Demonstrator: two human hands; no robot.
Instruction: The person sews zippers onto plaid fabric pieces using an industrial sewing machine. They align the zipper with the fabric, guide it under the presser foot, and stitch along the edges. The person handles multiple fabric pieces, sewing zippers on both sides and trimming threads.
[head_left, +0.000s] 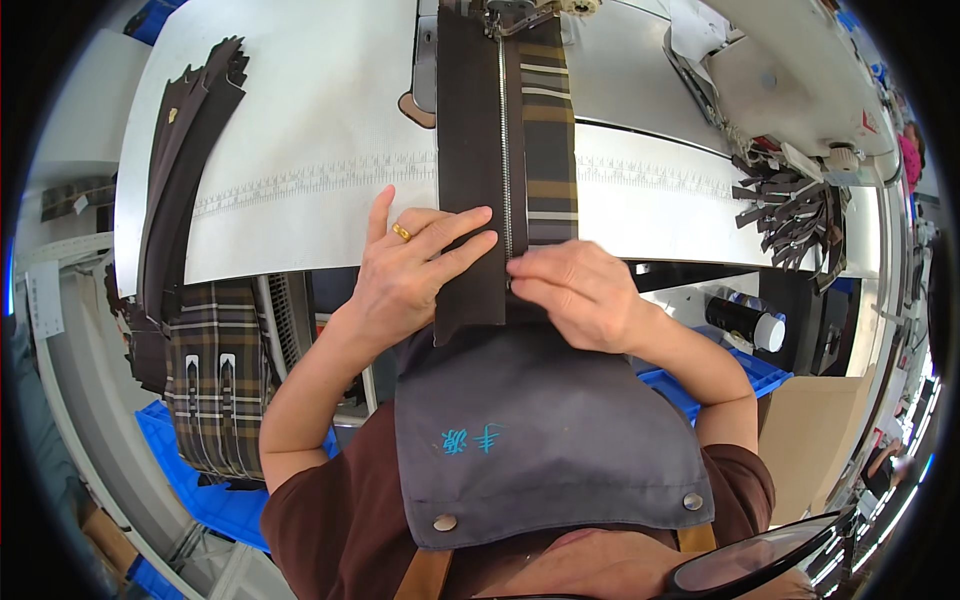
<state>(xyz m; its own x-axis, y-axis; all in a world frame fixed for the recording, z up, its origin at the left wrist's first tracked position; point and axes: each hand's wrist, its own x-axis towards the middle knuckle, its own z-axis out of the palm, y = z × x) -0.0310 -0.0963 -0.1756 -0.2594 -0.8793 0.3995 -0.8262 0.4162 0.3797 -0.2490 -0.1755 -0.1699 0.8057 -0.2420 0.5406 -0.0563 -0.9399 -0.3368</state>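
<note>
A dark brown fabric strip (466, 130) lies lengthwise under the sewing machine foot (498, 25), with a silver zipper (506, 150) along its right side and plaid fabric (548, 140) beside that. My left hand (408, 265) rests on the brown strip's near part, fingers spread, a gold ring on one finger. Just right of it, my right hand (575, 295) pinches the lower part of the zipper at the table's front edge; what exactly sits between the fingertips is hidden.
Brown strips (195, 150) lie at left, small dark pieces (790, 215) at right beside the machine body (810, 90). Plaid pieces (215, 390) rest over a blue bin (180, 470) at lower left. A black bottle (740, 325) is below the table. Other people (880, 470) appear at far right.
</note>
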